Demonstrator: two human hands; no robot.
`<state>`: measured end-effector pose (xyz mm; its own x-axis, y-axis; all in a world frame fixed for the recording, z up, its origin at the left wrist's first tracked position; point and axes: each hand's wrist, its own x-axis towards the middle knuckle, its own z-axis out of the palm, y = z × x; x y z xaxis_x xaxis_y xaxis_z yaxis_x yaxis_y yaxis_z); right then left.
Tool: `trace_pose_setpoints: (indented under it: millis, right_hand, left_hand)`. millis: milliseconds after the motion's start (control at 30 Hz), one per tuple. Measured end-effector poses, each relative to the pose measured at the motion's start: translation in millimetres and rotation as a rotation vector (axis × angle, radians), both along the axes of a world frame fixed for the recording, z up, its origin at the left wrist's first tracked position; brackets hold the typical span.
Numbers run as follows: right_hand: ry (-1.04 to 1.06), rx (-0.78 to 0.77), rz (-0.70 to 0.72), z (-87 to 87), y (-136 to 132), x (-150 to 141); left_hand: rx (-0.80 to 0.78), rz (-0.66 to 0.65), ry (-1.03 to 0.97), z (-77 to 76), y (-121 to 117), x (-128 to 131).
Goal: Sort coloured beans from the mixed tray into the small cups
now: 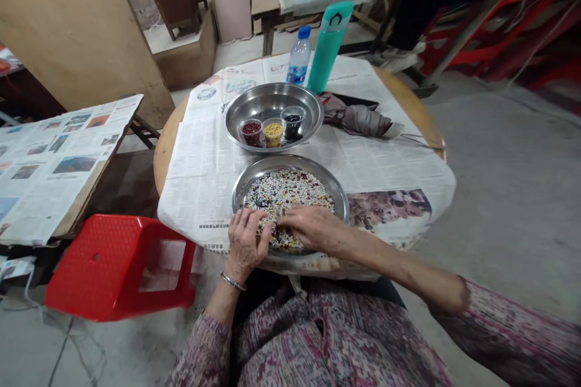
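Note:
A round metal tray [339, 187] lies at the near side of the table, spread with mixed white, yellow, dark red and black grains and beans [295, 187]. At its left near rim rests my left hand [245, 239], fingers extended and thumb apart, with nothing visible in it. My right hand [313, 227] reaches over the tray, its fingertips drawn together down among the grains; what they pinch is hidden. Behind the tray, a larger metal basin [312, 112] holds three clear cups: dark red beans [251, 132], yellow beans [273, 132] and black beans [293, 122].
Newspaper covers the round table [190, 163]. Behind the basin stand a water bottle [299, 57] and a teal flask [330, 48]. A folded grey umbrella [363, 120] lies at the right. To the left are a red stool [97, 260] and a newspaper-covered bench [59, 157].

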<state>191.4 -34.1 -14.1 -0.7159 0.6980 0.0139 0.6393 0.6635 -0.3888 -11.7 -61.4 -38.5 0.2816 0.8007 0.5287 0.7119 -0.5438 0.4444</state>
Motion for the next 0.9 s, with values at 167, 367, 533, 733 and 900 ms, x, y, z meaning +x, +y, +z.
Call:
trace_pose_setpoints:
  millis: [167, 367, 533, 733, 900]
  right_hand:
    - [0.053, 0.233, -0.289, -6.2, 42, 16]
    - [-0.121, 0.282, -0.381, -5.6, 57, 18]
    - [-0.132, 0.174, -0.516, -11.4, 44, 13]
    - [0.332, -0.124, -0.364, -12.4, 29, 0]
    - [0.451, -0.176, -0.226, -1.5, 12, -10]
  left_hand:
    - [-0.016, 0.0, 0.006, -0.2, 0, 0]
    - [0.0, 0.01, 0.027, -1.7, 1, 1]
    - [-0.001, 0.014, 0.036, -1.7, 1, 1]
    - [-0.005, 0.011, 0.057, -0.1, 1, 1]
    - [0.005, 0.011, 0.044, -1.7, 1, 1]
